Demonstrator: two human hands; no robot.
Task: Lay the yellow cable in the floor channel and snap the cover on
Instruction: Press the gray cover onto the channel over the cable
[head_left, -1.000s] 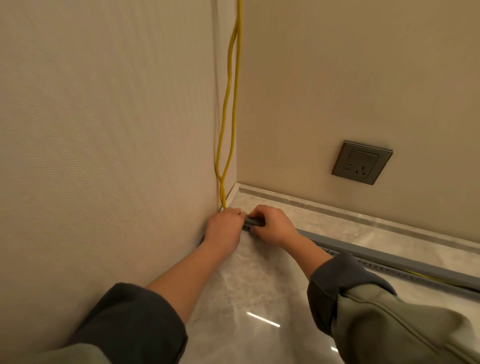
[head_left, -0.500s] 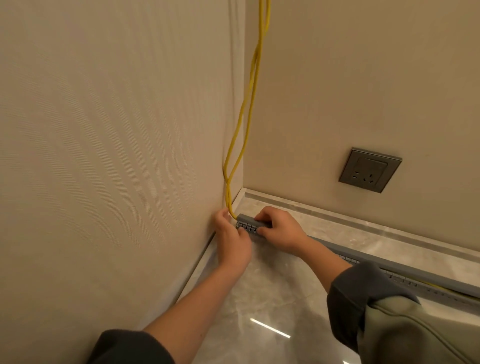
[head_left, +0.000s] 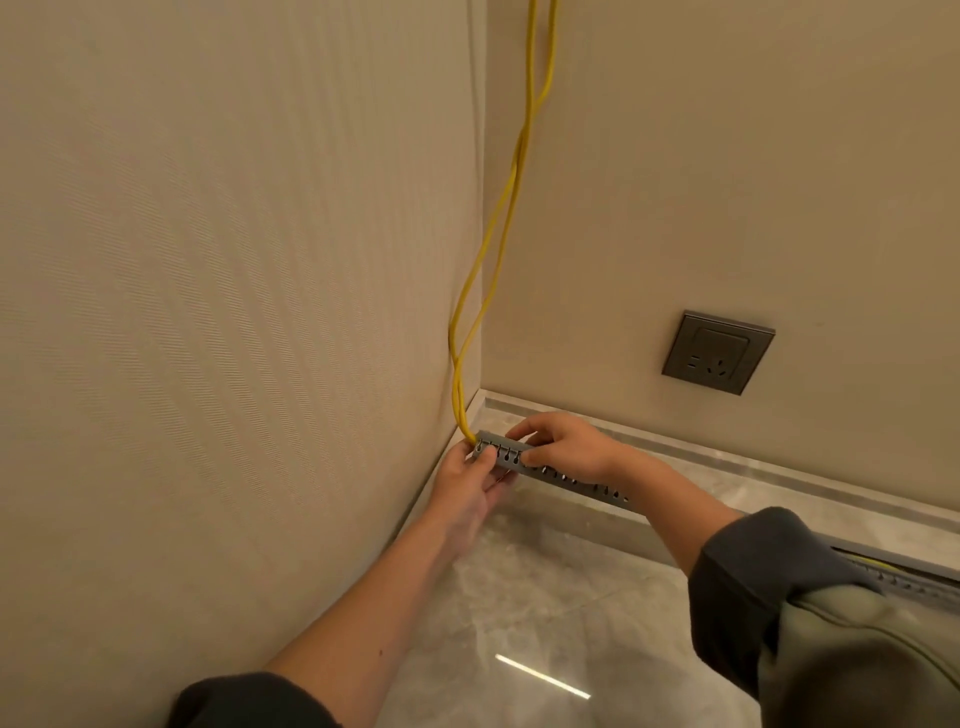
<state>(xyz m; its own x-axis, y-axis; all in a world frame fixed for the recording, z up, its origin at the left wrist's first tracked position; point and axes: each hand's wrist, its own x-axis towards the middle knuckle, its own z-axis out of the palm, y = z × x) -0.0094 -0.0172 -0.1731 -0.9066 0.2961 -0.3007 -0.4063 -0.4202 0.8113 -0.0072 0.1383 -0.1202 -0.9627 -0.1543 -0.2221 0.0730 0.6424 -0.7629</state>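
- Since a second ago, both hands are sitting farther apart at the corner end of the grey floor channel (head_left: 566, 475), uncovering its slotted side wall where earlier they were bunched together over it.
- Left hand (head_left: 475, 480) is resting at the very end of the channel, fingertips (head_left: 488, 456) curling against the slotted wall, lightly closed on it.
- Right hand (head_left: 563, 449) is pinching the channel just beside the left one, thumb on the near wall and fingers arching over the top edge.
- Yellow cable (head_left: 511, 208) is hanging down the wall corner above the hands as two strands, entering the channel end right at the left fingertips.
- Farther along past the right sleeve (head_left: 763, 587), a short yellow stretch is showing inside the channel.
- Grey wall socket (head_left: 717, 352) is sitting up and to the right of the hands, well apart from them.
- Glossy marble floor (head_left: 545, 613) is lying under both forearms.
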